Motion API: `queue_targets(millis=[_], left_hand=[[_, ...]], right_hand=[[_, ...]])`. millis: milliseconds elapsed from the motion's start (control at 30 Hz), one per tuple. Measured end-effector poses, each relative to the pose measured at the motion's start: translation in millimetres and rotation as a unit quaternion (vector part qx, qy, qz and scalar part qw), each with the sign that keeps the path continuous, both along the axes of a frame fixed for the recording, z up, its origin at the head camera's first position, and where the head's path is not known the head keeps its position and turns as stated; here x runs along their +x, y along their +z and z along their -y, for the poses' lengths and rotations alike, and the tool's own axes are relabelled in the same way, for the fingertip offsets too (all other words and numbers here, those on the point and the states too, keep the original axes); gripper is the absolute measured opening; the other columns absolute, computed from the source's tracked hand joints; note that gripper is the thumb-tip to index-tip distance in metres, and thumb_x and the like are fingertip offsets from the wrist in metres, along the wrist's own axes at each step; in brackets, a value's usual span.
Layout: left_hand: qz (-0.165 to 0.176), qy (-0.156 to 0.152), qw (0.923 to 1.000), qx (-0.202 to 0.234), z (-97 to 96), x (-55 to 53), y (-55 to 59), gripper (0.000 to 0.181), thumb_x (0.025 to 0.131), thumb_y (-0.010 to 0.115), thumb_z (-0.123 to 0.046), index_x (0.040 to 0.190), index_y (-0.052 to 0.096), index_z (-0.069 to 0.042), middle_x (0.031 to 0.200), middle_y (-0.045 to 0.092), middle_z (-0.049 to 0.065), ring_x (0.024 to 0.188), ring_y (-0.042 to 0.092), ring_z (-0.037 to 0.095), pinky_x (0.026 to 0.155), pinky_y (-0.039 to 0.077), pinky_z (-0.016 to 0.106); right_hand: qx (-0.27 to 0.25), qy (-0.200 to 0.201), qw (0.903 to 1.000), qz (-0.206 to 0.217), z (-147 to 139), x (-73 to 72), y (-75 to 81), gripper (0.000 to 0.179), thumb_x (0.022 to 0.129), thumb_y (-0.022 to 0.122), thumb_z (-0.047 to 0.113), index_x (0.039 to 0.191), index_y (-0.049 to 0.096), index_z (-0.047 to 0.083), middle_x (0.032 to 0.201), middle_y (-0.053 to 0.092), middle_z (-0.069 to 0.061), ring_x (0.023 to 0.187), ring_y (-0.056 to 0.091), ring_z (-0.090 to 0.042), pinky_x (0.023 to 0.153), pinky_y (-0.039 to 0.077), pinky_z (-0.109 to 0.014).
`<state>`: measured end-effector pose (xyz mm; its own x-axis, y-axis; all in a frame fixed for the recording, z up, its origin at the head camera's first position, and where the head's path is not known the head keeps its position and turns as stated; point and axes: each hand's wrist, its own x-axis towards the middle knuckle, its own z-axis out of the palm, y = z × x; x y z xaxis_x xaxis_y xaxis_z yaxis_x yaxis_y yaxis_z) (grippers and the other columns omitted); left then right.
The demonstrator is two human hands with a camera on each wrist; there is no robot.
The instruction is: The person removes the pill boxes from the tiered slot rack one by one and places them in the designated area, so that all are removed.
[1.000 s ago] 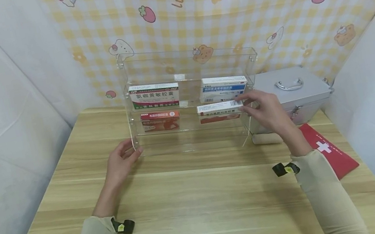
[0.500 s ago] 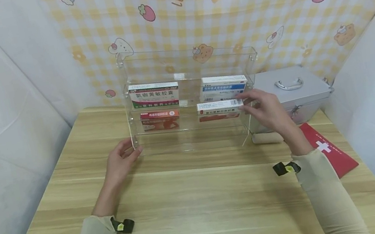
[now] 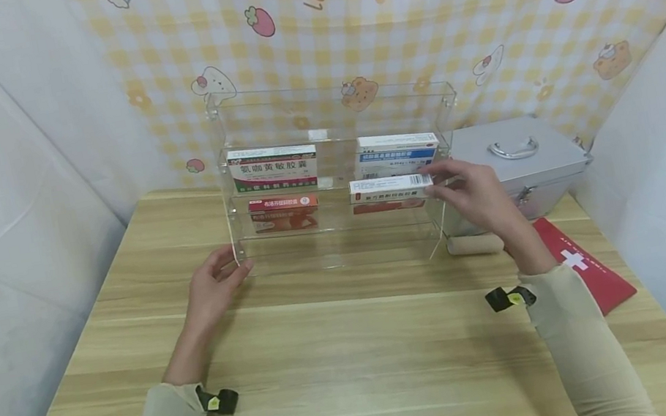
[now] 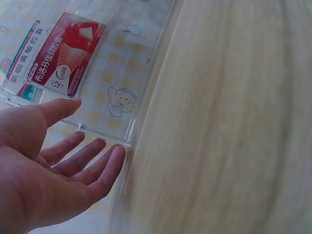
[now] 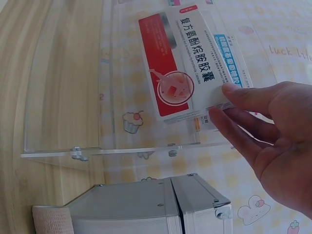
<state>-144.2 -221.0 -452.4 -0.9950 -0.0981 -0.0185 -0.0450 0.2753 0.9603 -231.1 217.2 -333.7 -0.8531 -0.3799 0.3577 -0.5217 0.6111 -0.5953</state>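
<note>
A clear acrylic rack (image 3: 338,238) stands at the back of the table, with medicine boxes on its tiers. At its right end, my right hand (image 3: 471,195) pinches one corner of a red-and-white capsule box (image 5: 178,63) between thumb and fingers; the box is on the lower tier. My left hand (image 4: 63,161) is at the rack's lower left side, fingertips against the side panel and thumb by the front. Close to that thumb is a red capsule box (image 4: 68,53). On the tier above are a green-and-white box (image 3: 274,170) and a blue-and-white box (image 3: 398,152).
Right of the rack stands a silver metal case (image 3: 522,163) with a top handle. A beige bandage roll (image 3: 475,245) lies before the case, beside a red first-aid pouch (image 3: 587,267) partly behind my right forearm. A checked curtain (image 3: 304,42) hangs behind.
The red-and-white capsule box has risen very slightly in my right hand's pinch. My left hand stays at the rack's left side.
</note>
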Motion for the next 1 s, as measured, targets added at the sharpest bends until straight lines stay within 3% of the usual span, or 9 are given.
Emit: queue_targets(millis=[300, 1000], left_hand=[[-0.006, -0.001, 1.0000, -0.006, 0.9, -0.7, -2.3, 0.062, 0.094, 0.069, -0.032, 0.144, 0.044, -0.004, 0.142, 0.049, 0.021, 0.125, 0.052, 0.036, 0.099, 0.048, 0.046], [-0.007, -0.001, 0.9999, -0.011, 2.3, -1.4, -3.8, 0.062, 0.094, 0.068, -0.034, 0.143, 0.045, -0.004, 0.142, 0.049, 0.021, 0.125, 0.051, 0.037, 0.099, 0.048, 0.046]], right_hand=[[-0.020, -0.011, 0.9997, -0.005, -2, 0.2, 3.2, 0.033, 0.089, 0.073, 0.010, 0.122, 0.068, 0.012, 0.110, 0.070, -0.004, 0.092, 0.066, -0.018, 0.079, 0.055, -0.021], [-0.060, -0.006, 0.9979, -0.023, -6, 5.9, 17.4, 0.032, 0.089, 0.072, 0.007, 0.121, 0.069, 0.014, 0.112, 0.068, -0.003, 0.095, 0.065, -0.014, 0.082, 0.054, -0.019]])
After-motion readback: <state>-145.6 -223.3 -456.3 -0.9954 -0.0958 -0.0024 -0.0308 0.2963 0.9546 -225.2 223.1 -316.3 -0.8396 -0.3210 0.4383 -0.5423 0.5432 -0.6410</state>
